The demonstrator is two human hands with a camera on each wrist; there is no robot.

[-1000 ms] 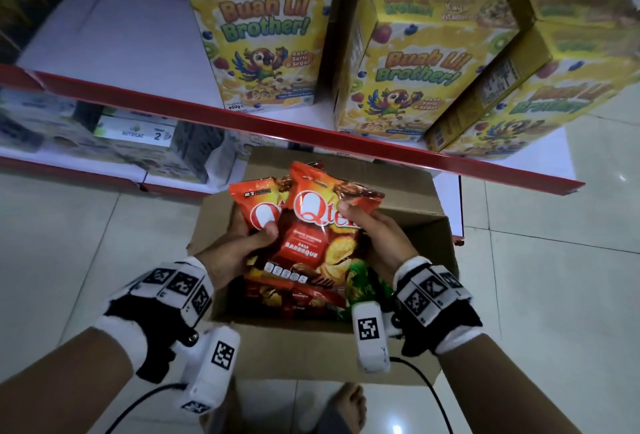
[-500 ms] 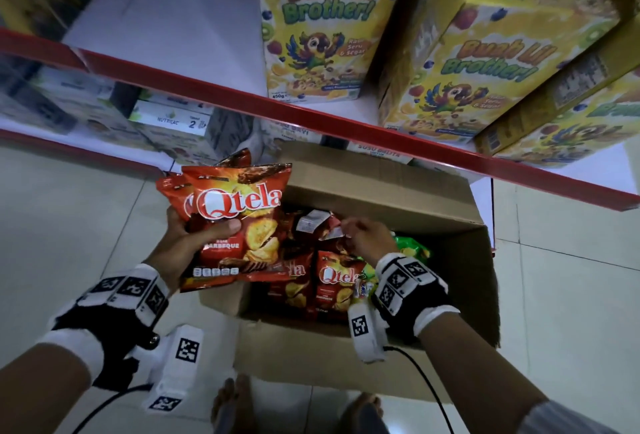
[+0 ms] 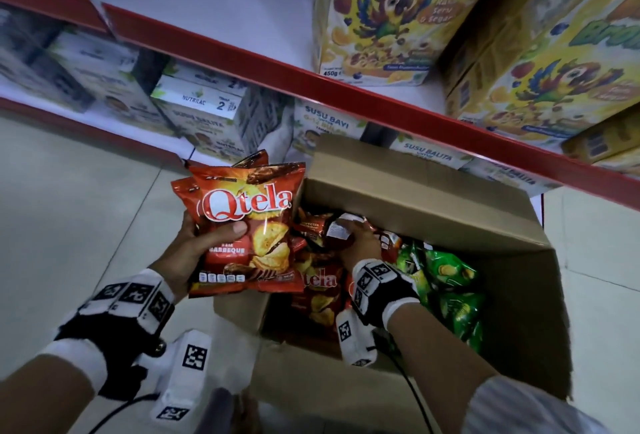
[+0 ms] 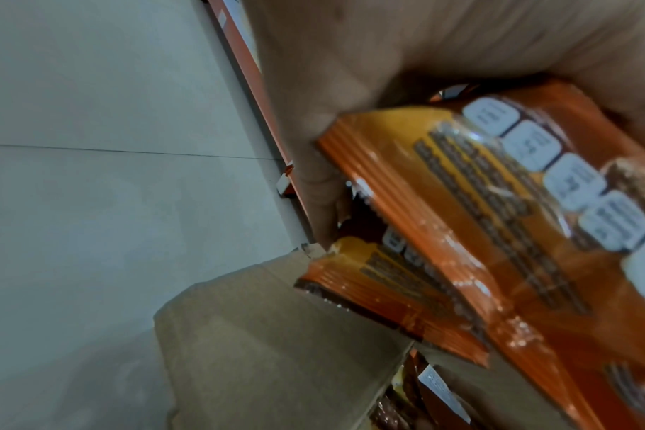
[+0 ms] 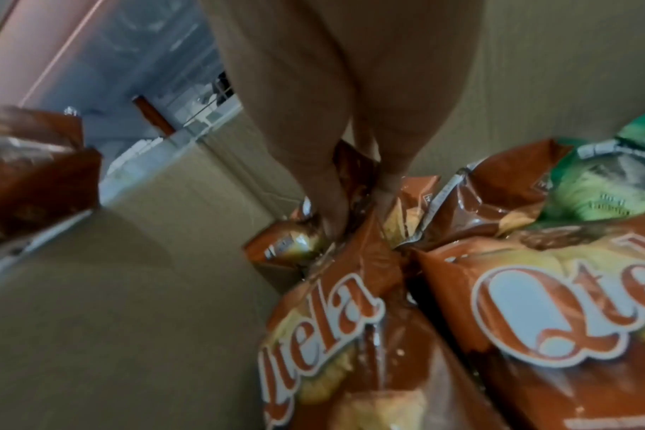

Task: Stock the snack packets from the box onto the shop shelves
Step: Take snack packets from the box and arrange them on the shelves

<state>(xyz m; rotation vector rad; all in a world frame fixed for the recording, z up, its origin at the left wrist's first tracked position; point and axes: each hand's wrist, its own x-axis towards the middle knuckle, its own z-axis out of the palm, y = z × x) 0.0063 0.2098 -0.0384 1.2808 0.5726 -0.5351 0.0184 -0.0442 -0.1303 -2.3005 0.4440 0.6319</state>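
Observation:
My left hand (image 3: pixel 211 234) grips a small stack of red Qtela snack packets (image 3: pixel 247 226), thumb across the front one, just left of the open cardboard box (image 3: pixel 426 188). Close up, the left wrist view shows the packets' bottom seams (image 4: pixel 461 221) under my left hand (image 4: pixel 350 87). My right hand (image 3: pixel 355 238) is down inside the box, its fingers (image 5: pixel 336 209) pinching the top of a red packet (image 5: pixel 350 293) that lies among other red packets (image 3: pixel 320 281) and green packets (image 3: pixel 448 281).
The box stands on a tiled floor (image 3: pixel 69 212) against a low shelf of white milk cartons (image 3: pixel 201 111). Above, a red-edged shelf (image 3: pixel 311 77) carries yellow cereal boxes (image 3: pixel 381 25), with bare white shelf (image 3: pixel 214 1) to their left.
My left hand carried the packets leftward out of the box. The right hand let go of them, dropped into the box and closed on another red packet. The view came nearer the shelves.

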